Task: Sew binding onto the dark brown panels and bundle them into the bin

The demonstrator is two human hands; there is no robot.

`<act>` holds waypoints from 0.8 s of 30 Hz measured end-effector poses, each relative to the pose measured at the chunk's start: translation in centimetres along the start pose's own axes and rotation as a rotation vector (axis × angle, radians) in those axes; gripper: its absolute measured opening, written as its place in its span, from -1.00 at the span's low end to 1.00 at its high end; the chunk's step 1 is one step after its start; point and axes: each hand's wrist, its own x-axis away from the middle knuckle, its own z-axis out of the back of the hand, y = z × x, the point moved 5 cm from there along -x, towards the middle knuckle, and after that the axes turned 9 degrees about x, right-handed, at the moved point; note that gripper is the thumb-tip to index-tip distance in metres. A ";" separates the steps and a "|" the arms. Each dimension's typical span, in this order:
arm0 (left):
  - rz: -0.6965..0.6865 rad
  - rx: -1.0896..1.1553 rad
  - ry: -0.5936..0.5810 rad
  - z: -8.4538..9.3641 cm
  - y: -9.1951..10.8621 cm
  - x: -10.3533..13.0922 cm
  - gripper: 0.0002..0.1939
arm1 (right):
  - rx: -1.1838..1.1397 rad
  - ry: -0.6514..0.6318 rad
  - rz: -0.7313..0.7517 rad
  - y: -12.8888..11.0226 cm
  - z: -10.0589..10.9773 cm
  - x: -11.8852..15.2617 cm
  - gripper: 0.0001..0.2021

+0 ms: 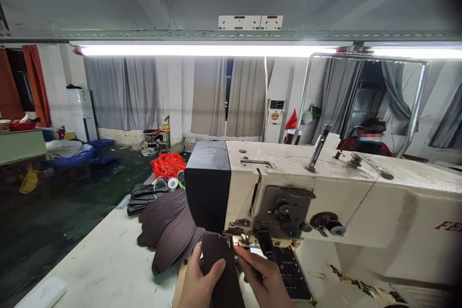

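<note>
My left hand [202,276] is closed on a dark brown fabric piece [225,281], its thumb lying across the front face. The piece stands tilted up under the head of a cream sewing machine [364,216]. Just right of the fabric, my right hand [266,279] has its fingers curled together near the needle area. Something dark shows under those fingers, too hidden to name. Left of the machine head, a fanned stack of curved dark brown pieces, shaped like cap brims [173,243], rests on the white table [104,260].
Behind the stack are bundled black pieces [144,197], a thread spool [173,183] and a red plastic bag [168,164]. A white box-like object [43,293] lies at the table's near left edge. Beyond the machine sits a masked person [370,137]. A metal frame [418,101] rises above the machine.
</note>
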 end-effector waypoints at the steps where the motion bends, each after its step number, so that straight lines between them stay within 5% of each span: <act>1: 0.008 0.024 -0.019 -0.1 -0.2 0.1 -0.26 | -0.008 -0.008 0.001 -0.1 0.0 0.0 -0.72; 15: 0.304 -0.117 -0.250 -0.9 3.6 1.4 -0.28 | -0.042 -0.049 -0.080 -0.2 -0.1 0.2 -0.71; 24: 0.285 -0.092 -0.258 -1.3 4.5 -0.9 -0.53 | -0.026 -0.021 -0.058 -1.2 0.5 -0.3 -0.72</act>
